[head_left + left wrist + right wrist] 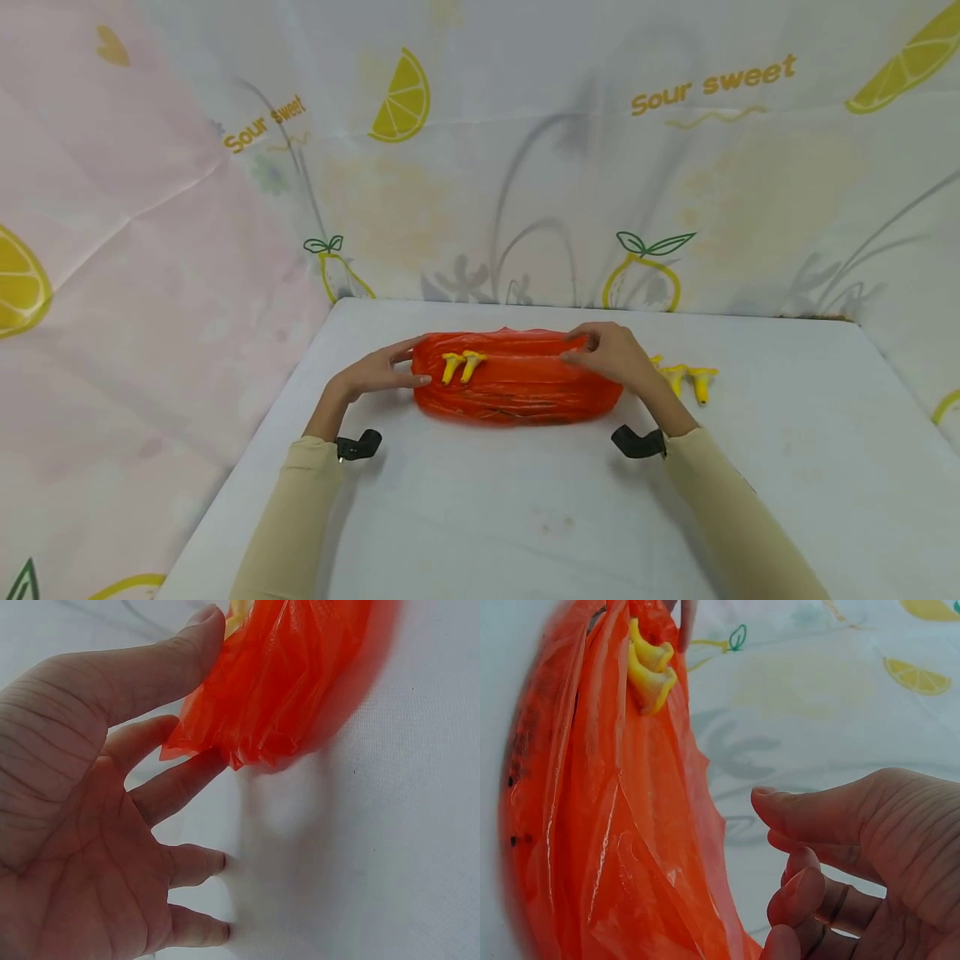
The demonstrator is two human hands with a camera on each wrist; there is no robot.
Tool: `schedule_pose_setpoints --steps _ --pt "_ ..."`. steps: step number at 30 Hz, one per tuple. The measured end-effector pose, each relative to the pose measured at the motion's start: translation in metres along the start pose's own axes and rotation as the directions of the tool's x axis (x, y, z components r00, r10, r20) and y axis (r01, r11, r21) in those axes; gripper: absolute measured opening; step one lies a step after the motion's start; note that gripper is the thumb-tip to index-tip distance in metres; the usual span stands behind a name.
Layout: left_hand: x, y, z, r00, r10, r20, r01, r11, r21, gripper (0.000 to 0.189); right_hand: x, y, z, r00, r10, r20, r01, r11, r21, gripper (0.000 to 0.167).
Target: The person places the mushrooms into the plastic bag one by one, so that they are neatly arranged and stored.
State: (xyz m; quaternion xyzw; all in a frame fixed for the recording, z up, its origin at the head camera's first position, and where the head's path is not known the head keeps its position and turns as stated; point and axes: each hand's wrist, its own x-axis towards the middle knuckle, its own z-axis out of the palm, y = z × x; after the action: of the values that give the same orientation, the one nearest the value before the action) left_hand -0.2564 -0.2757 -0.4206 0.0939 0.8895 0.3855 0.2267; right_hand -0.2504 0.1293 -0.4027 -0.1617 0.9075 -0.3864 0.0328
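A red plastic bag (517, 379), bulging and wrinkled, lies lengthwise on the white table. Two small yellow trumpet-shaped pieces, mushroom-like (471, 367), rest on its left part. At the bag's left end is my left hand (378, 369); the thumb (180, 664) lies over the near side and the index and middle fingers go behind, pinching the end, while the other fingers spread free. My right hand (611, 354) hovers over the right end. In the right wrist view its loosely bent fingers (795, 896) hold nothing and stand apart from the bag.
More yellow mushroom-like pieces (702, 383) lie on the table (495, 517) to the right, partly behind my right forearm. A lemon-patterned cloth (480, 183) hangs behind the table and along its left side. Black wrist cameras (637, 442) sit on both wrists.
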Motion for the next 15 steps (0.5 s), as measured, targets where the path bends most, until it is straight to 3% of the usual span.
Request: schedule_pose_setpoints --steps 15 --pt "0.0 -0.001 0.0 1.0 -0.002 0.0 0.002 1.0 0.001 0.09 -0.022 0.012 -0.024 1.0 0.017 -0.016 -0.018 0.998 -0.053 0.038"
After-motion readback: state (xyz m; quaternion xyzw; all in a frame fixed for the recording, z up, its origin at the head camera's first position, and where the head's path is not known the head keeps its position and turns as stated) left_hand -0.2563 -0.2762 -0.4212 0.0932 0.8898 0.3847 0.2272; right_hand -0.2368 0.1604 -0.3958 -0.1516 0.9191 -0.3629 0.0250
